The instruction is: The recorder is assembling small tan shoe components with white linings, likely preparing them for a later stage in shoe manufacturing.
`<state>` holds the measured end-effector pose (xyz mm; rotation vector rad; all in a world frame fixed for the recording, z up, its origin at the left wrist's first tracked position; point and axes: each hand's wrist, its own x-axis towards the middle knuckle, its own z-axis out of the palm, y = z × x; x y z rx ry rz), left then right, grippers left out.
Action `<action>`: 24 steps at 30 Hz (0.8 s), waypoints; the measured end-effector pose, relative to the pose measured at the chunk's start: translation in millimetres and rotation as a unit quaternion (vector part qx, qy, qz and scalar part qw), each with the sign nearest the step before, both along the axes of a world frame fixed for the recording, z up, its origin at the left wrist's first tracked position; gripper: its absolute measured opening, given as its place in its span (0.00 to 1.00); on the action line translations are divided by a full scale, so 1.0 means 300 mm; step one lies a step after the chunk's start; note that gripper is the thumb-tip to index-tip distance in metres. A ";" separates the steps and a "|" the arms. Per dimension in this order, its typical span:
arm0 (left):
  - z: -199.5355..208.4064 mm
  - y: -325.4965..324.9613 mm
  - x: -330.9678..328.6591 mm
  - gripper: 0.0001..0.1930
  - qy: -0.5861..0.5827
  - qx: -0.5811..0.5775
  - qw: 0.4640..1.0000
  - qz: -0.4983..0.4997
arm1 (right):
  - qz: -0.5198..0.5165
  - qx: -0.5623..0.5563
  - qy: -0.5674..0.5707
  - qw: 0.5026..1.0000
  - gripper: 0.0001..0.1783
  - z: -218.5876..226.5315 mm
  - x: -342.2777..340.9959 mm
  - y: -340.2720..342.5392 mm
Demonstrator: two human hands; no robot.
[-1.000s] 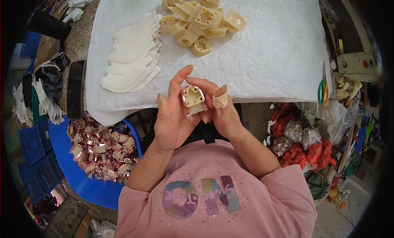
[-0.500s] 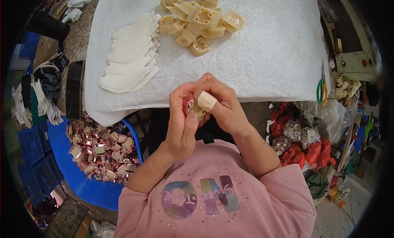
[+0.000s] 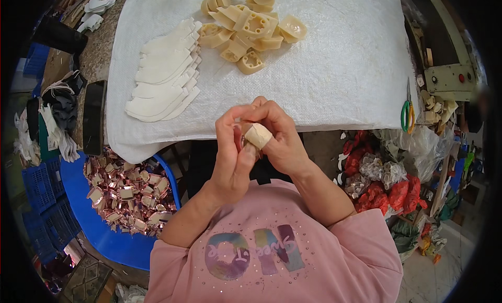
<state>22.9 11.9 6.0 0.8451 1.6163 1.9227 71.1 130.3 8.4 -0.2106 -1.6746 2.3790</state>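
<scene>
Close in front of my chest, my left hand [image 3: 230, 151] is closed around a small shiny pink shoe heel [image 3: 239, 137], its thumb pressed against the near side. My right hand [image 3: 286, 146] grips the same heel from the other side, fingers curled over the top. Beige tape [image 3: 258, 136] wraps its thumb, which lies across the piece. Most of the heel is hidden by my fingers. Beyond my hands, a pile of bare beige shoe heels [image 3: 256, 23] lies on the white woven cloth [image 3: 324, 78]. Left of that pile, white cut sheets [image 3: 162, 76] overlap in a fanned stack.
A blue tub [image 3: 117, 248] at my left holds many shiny pink heels [image 3: 128, 193]. A dark phone [image 3: 94, 117] lies beside the cloth. Scissors [image 3: 407, 115] with green and orange handles hang at the right edge. Red and clear plastic bags [image 3: 389, 180] crowd the right side.
My right thumb has tilted and come down over the heel, so less of its inside shows. My fingers have drawn in closer. The view has shifted slightly.
</scene>
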 end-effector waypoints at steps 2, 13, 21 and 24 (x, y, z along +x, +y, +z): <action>0.003 0.000 -0.006 0.32 -0.087 0.000 0.996 -0.023 | -0.008 0.047 -0.030 0.998 0.09 -0.007 -0.003 0.013; -0.017 -0.009 -0.031 0.40 0.138 -0.004 0.987 0.083 | 0.019 0.207 -0.080 0.975 0.16 0.039 -0.007 0.068; 0.017 -0.056 -0.069 0.22 0.110 -0.128 0.985 0.032 | 0.066 -0.114 -0.086 0.988 0.10 -0.017 -0.018 0.098; 0.041 -0.056 -0.081 0.21 0.292 -0.135 0.946 0.040 | 0.144 -0.013 -0.096 0.985 0.11 -0.028 -0.033 0.143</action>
